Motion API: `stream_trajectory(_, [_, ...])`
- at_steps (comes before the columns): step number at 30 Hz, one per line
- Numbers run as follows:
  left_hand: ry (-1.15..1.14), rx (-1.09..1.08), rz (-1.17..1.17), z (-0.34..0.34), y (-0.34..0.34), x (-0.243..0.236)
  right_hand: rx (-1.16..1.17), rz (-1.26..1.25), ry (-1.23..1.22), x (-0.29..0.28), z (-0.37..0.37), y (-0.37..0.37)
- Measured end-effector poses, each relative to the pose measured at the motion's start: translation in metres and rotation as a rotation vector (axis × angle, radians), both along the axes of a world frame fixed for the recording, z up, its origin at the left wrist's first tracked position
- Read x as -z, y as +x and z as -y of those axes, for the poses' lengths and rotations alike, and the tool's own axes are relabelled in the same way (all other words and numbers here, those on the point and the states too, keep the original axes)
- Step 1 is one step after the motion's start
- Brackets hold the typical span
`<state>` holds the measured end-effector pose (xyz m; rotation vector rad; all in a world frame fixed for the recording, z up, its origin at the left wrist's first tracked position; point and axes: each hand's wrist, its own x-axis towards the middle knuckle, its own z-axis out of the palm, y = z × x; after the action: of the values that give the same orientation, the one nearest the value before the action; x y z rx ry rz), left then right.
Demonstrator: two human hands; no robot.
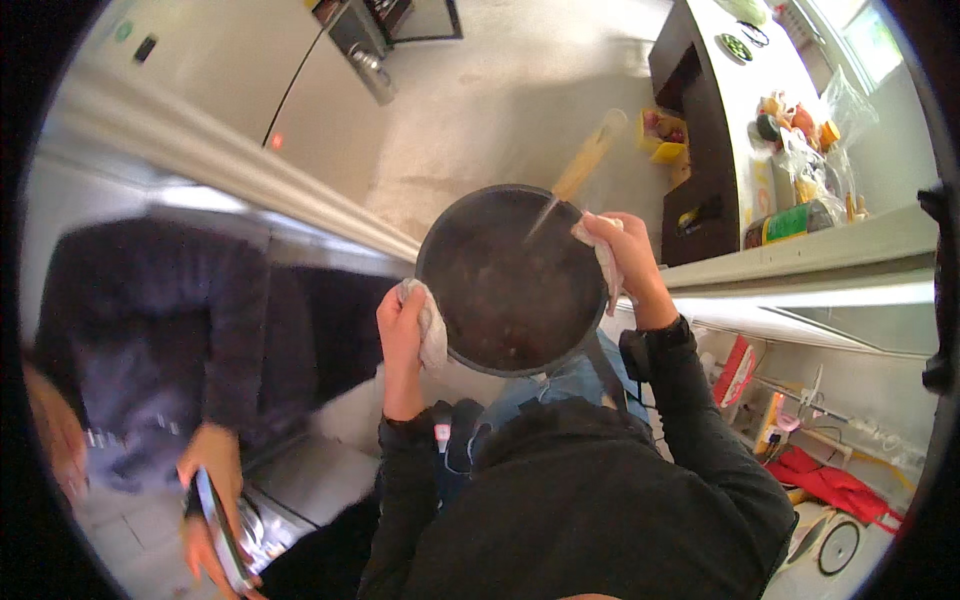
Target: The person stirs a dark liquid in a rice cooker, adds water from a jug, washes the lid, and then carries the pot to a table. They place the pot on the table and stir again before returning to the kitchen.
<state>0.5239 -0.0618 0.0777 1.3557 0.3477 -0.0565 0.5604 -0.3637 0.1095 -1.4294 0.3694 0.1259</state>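
A wide, dark, round pot (455, 222) is held out in front of my body. Its contents are dark and hazy, hard to make out. My left hand (402, 325) grips the left side through a pale cloth (433, 332). On the right side, my right hand (632, 258) has its fingers closed round another pale cloth (608, 262) at the rim. A utensil with a wooden handle (588, 165) leans out over the far right rim; its lower end, inside the pot, is blurred.
To the left, close by, stands a person in dark clothes (165, 330) with a phone (222, 525). Door frames (250, 175) (800, 262) flank me. Beyond, right, a counter (715, 25) bears bagged produce (800, 120); a yellow crate (662, 150) sits beside it.
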Motion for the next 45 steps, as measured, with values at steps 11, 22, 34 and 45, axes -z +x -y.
stream_trajectory(11, [0.015, 0.122, -0.047, 0.043, 0.341, 0.009, 0.196, 0.024, -0.075, 0.008, 0.043, 0.285])
stream_trajectory(22, [-0.031, 0.258, -0.074, 0.108, 0.725, -0.055, 0.271, 0.022, -0.090, -0.062, 0.106, 0.630])
stream_trajectory(34, [-0.106, 0.319, -0.008, 0.178, 1.209, -0.074, 0.347, 0.005, -0.082, -0.105, 0.170, 1.099])
stream_trajectory(45, [-0.088, 0.028, -0.074, 0.229, 1.637, -0.061, 0.074, 0.032, -0.156, -0.092, 0.229, 1.605])
